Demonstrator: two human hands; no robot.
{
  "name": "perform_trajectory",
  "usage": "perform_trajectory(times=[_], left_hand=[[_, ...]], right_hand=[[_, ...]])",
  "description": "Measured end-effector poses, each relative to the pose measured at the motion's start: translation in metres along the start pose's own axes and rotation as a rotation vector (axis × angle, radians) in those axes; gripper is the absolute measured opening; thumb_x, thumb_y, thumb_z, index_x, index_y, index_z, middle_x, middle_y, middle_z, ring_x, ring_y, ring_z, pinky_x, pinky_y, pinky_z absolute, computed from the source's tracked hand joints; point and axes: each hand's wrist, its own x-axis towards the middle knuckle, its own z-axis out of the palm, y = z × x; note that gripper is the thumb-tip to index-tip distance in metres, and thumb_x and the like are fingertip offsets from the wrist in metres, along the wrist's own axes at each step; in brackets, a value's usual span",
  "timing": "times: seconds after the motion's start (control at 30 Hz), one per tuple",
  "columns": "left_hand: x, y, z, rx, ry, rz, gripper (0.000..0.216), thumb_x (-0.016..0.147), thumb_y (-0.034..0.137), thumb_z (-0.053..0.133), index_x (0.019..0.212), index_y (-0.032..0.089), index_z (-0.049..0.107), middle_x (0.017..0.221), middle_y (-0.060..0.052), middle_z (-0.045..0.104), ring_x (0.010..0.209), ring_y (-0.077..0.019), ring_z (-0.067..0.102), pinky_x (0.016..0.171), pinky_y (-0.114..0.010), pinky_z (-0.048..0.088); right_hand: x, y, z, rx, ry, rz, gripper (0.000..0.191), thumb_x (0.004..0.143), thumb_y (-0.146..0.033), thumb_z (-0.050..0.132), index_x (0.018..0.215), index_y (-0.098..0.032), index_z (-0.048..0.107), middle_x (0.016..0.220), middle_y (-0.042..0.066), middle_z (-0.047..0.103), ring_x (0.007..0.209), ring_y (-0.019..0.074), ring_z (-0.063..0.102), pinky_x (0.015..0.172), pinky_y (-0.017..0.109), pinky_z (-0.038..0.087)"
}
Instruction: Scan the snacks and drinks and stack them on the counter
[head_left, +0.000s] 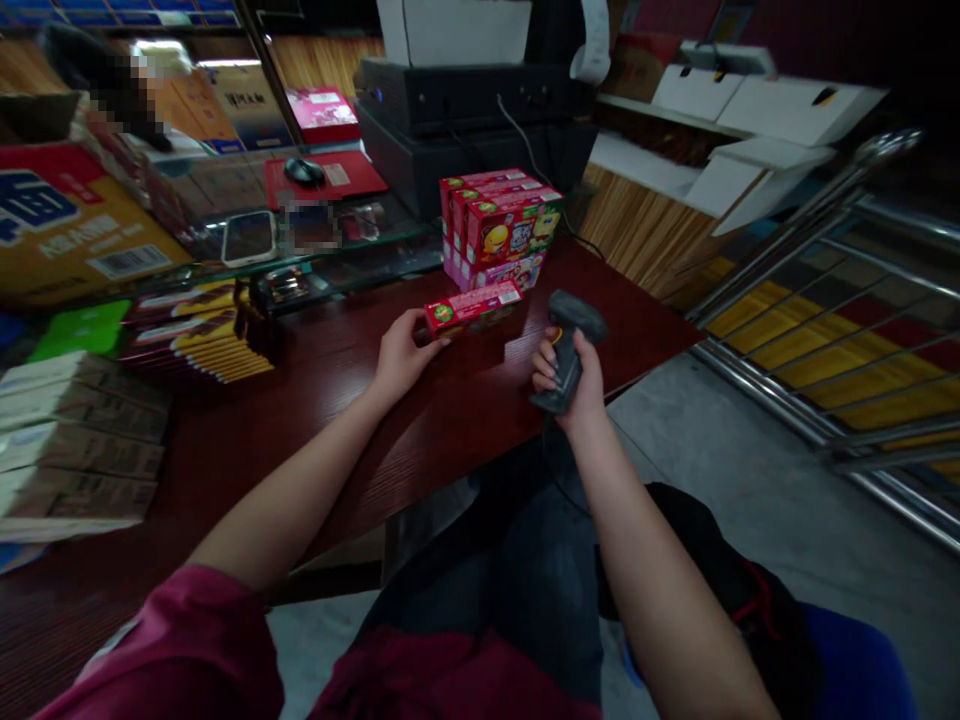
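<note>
My left hand (406, 350) grips the left end of a small red box (474, 308), thumb and fingers on either side of it. The box's long side carries a white label at its right end. My right hand (574, 375) is wrapped round the handle of a dark barcode scanner (576, 318), whose head is near the red box's right end. A cord hangs below the scanner. Just behind the held box stands a stack of red boxes (501, 225) on pink ones (517, 272), with cartoon pictures on their fronts.
On the dark red table (315, 440), white cartons (75, 450) and brown-yellow packets (202, 335) stand at the left. A glass shelf behind holds a phone (249, 238) and a mouse (304, 171). Black equipment (472, 130) stands behind the stack. A metal rack (832, 350) is at the right.
</note>
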Motion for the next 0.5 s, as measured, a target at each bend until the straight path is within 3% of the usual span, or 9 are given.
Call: perform_trajectory(times=[0.13, 0.23, 0.37, 0.5], left_hand=[[-0.039, -0.01, -0.074, 0.215, 0.082, 0.111, 0.038, 0.083, 0.014, 0.074, 0.119, 0.021, 0.063, 0.122, -0.008, 0.072, 0.115, -0.023, 0.068, 0.103, -0.039, 0.056], [-0.067, -0.013, -0.114, 0.331, 0.12, 0.167, 0.04, 0.086, 0.011, 0.07, 0.123, 0.023, 0.061, 0.128, -0.009, 0.07, 0.123, -0.0235, 0.066, 0.108, -0.042, 0.053], [-0.092, -0.017, -0.143, 0.398, 0.097, 0.162, 0.041, 0.089, 0.015, 0.068, 0.128, 0.024, 0.059, 0.132, -0.009, 0.067, 0.128, -0.0246, 0.064, 0.11, -0.044, 0.052], [-0.097, -0.022, -0.15, 0.393, 0.151, 0.132, 0.042, 0.087, 0.012, 0.069, 0.126, 0.023, 0.059, 0.13, -0.009, 0.068, 0.125, -0.024, 0.064, 0.109, -0.042, 0.052]], right_hand=[[-0.003, 0.021, 0.023, -0.132, -0.111, 0.191, 0.034, 0.077, -0.046, 0.079, 0.093, -0.021, 0.062, 0.069, -0.005, 0.05, 0.047, 0.0059, 0.039, 0.036, 0.016, 0.029], [-0.003, 0.046, 0.048, -0.234, -0.189, 0.306, 0.031, 0.079, -0.044, 0.079, 0.092, -0.019, 0.064, 0.071, -0.003, 0.055, 0.045, 0.007, 0.045, 0.035, 0.018, 0.033], [-0.001, 0.073, 0.074, -0.253, -0.192, 0.402, 0.034, 0.077, -0.046, 0.081, 0.09, -0.018, 0.065, 0.067, -0.003, 0.057, 0.043, 0.0073, 0.047, 0.033, 0.018, 0.032], [0.0, 0.079, 0.08, -0.214, -0.18, 0.39, 0.034, 0.076, -0.046, 0.081, 0.088, -0.019, 0.064, 0.066, -0.004, 0.055, 0.041, 0.0058, 0.044, 0.032, 0.017, 0.03]])
